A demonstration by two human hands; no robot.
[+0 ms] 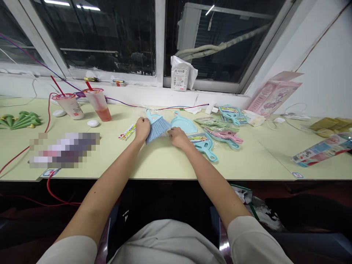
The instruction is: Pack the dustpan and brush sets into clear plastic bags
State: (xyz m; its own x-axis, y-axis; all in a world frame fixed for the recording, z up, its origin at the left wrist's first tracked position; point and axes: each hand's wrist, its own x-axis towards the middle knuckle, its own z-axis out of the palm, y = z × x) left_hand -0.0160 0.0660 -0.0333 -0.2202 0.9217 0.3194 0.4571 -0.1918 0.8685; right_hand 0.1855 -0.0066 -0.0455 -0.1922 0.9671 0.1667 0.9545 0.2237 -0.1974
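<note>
A small hand brush (158,128) with blue bristles and a light blue handle is tilted just above the table. My left hand (143,129) is closed on the brush's side near the handle. At the tips of the bristles, my right hand (178,137) has its fingers curled together; whatever is between them is hidden. Just behind that hand lies a light blue dustpan (183,123). Partly under the left wrist is a printed card label (127,132). To the right, a bagged light blue brush-and-dustpan set (205,145) lies near my right forearm.
More bagged sets, green and pink (224,135), lie at right, with another blue set (233,114) behind. Two drink cups (99,106) with straws stand at left near a red cable (49,113). A pink box (275,93) stands by the wall; a clear printed package (321,148) lies far right.
</note>
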